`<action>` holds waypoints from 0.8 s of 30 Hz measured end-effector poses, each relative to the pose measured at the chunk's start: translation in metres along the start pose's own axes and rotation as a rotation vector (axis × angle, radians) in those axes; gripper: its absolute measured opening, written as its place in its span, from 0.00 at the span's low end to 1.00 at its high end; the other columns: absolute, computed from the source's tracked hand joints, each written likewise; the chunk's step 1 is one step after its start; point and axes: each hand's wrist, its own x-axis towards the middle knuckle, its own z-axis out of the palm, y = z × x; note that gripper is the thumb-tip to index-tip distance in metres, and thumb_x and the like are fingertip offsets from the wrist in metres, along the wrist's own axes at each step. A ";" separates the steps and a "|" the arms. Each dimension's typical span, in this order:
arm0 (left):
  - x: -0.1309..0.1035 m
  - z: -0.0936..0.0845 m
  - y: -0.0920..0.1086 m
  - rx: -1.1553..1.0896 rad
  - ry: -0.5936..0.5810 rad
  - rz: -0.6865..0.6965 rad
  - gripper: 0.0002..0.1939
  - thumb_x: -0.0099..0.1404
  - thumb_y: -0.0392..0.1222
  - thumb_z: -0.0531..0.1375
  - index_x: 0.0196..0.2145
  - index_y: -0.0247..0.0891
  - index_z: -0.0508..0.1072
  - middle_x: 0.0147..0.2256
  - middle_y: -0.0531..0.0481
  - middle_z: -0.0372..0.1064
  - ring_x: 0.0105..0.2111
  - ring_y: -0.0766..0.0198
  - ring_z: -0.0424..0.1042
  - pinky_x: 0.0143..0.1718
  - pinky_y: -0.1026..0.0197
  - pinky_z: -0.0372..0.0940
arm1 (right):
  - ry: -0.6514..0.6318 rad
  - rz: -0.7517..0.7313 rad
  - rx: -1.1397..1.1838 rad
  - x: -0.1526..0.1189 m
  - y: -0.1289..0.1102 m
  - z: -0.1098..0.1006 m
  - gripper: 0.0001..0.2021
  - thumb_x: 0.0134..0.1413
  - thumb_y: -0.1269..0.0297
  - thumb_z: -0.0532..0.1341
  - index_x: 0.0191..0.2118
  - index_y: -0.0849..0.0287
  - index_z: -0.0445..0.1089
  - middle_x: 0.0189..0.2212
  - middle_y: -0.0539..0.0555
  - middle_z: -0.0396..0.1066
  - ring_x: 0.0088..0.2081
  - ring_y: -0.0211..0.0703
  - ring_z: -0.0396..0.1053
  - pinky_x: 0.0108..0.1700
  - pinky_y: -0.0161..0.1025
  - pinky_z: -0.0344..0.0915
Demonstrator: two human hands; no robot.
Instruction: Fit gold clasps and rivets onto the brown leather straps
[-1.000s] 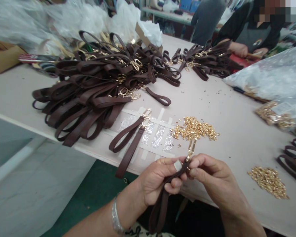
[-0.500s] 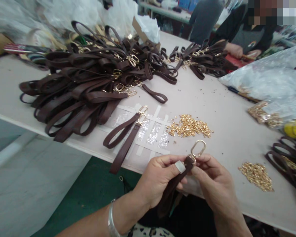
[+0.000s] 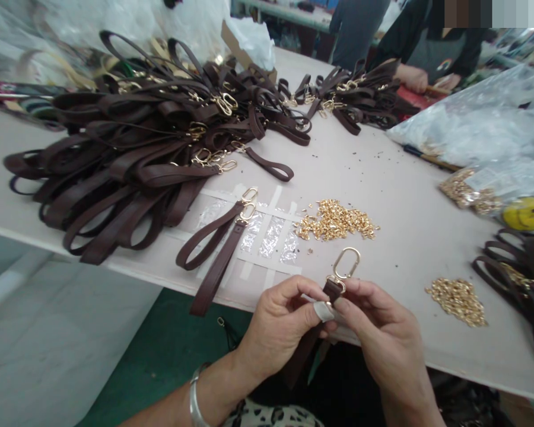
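A dark brown wrist strap (image 3: 333,289) with a gold oval clasp (image 3: 346,263) at its upper end is held between my hands at the table's front edge. My left hand (image 3: 279,323), with white tape round the thumb, pinches the strap just below the clasp. On the other side my right hand (image 3: 382,326) grips the same end with thumb and fingers. The strap's loop hangs down under my hands, partly hidden. Two finished-looking straps (image 3: 218,267) with gold clasps lie to the left. Beyond my hands is a pile of small gold metal pieces (image 3: 336,219).
A large heap of brown straps (image 3: 129,142) covers the left of the table (image 3: 382,178). A second gold pile (image 3: 457,301) and more straps (image 3: 520,279) are at right, near plastic bags (image 3: 485,130). Across the table a person's hands (image 3: 416,78) are at work.
The strap's clasp end has turned more upright, and its flat face shows more between my fingers. Both hands keep hold of it. The view has shifted slightly.
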 end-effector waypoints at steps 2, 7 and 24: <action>0.000 0.000 0.000 0.014 -0.003 0.004 0.08 0.60 0.39 0.68 0.31 0.35 0.72 0.25 0.52 0.74 0.26 0.69 0.73 0.29 0.68 0.69 | -0.006 -0.015 -0.003 0.001 0.000 -0.001 0.07 0.56 0.67 0.68 0.40 0.47 0.76 0.31 0.44 0.78 0.26 0.32 0.76 0.32 0.26 0.76; 0.002 0.001 -0.001 0.008 -0.004 -0.005 0.08 0.60 0.39 0.68 0.31 0.35 0.72 0.26 0.53 0.74 0.26 0.69 0.74 0.30 0.67 0.70 | 0.008 -0.049 -0.091 0.002 0.000 -0.003 0.07 0.58 0.66 0.67 0.42 0.48 0.76 0.36 0.46 0.78 0.33 0.34 0.77 0.35 0.25 0.76; 0.004 -0.004 0.002 0.052 -0.026 -0.030 0.10 0.62 0.35 0.67 0.42 0.37 0.78 0.38 0.49 0.80 0.39 0.66 0.77 0.44 0.66 0.70 | 0.019 -0.260 -0.403 -0.003 0.001 -0.005 0.12 0.58 0.69 0.66 0.44 0.44 0.75 0.37 0.43 0.78 0.35 0.33 0.77 0.37 0.24 0.75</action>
